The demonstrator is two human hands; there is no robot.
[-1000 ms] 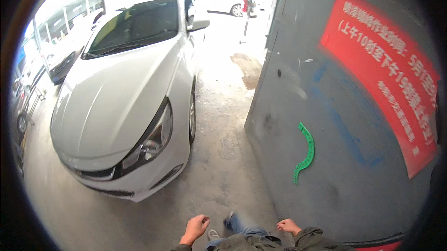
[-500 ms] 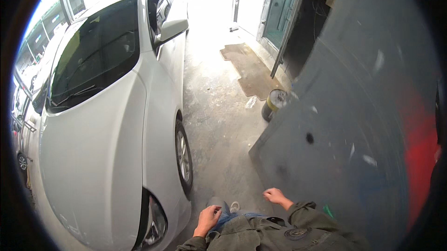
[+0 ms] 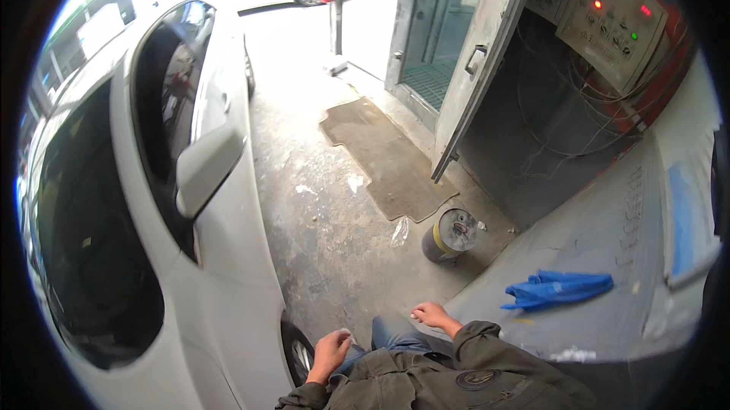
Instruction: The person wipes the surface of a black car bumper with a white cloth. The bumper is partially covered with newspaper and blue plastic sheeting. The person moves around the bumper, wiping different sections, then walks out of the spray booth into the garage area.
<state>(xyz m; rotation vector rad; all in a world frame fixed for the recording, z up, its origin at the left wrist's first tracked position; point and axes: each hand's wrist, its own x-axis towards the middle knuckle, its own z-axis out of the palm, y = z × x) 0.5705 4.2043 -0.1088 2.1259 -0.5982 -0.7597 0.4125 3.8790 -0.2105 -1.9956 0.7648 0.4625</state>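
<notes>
My left hand [image 3: 330, 352] is held low in front of me, beside the front wheel of a white car [image 3: 220, 288]. Its fingers curl inward and no object shows in them. Level with my waist, my right hand [image 3: 432, 314] also has its fingers bent in, with nothing visible in the grip. It is nearest to a grey panel-like surface [image 3: 487, 326], on which a crumpled blue cloth [image 3: 559, 289] lies. Both hands are apart from these things. Beyond them on the floor stands a dark drum [image 3: 447, 239] with a yellow band.
The car's side mirror [image 3: 211, 169] juts out at left. A brown mat [image 3: 388, 155] lies on the concrete floor. An open door [image 3: 483, 68] stands at right, near a control box [image 3: 612, 18] with lit lamps and loose cables. A post [image 3: 337, 14] carries a red extinguisher.
I have moved forward along the car; its mirror and the drum are nearer. The control box and blue cloth have come into view. Both hands keep nearly the same pose.
</notes>
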